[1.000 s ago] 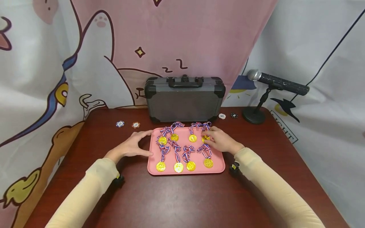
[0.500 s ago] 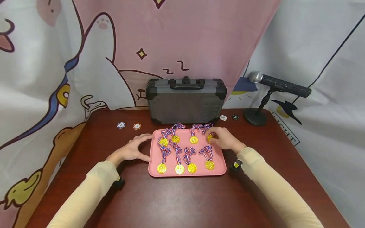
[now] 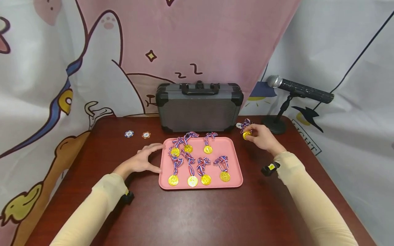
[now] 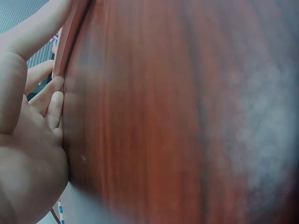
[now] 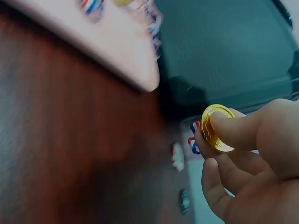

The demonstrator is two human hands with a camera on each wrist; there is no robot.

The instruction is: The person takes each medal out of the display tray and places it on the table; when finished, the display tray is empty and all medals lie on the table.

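My right hand (image 3: 261, 137) pinches a gold medal (image 5: 216, 126) between thumb and fingers, right of the tray's far corner. Its knotted red, white and blue ribbon (image 3: 245, 124) trails beyond the fingers, over the white poker chip. The pink tray (image 3: 229, 147) bears several more gold medals with knotted ribbons, such as one at its front right (image 3: 225, 176) and one at the back (image 3: 208, 149). At the tray's left edge my left hand (image 3: 140, 160) lies with thumb and fingers spread, the fingertips at the rim.
A grey hard case (image 3: 199, 112) stands behind the tray. A microphone on a stand (image 3: 278, 119) is at the back right. Two poker chips lie at the left, one blue-edged (image 3: 129, 134) and one orange-edged (image 3: 146, 135). A dark chip (image 5: 185, 201) lies near the right hand.
The right hand took the back-right medal off the tray and carried it right, past the tray's corner. The left hand has stayed at the left edge.
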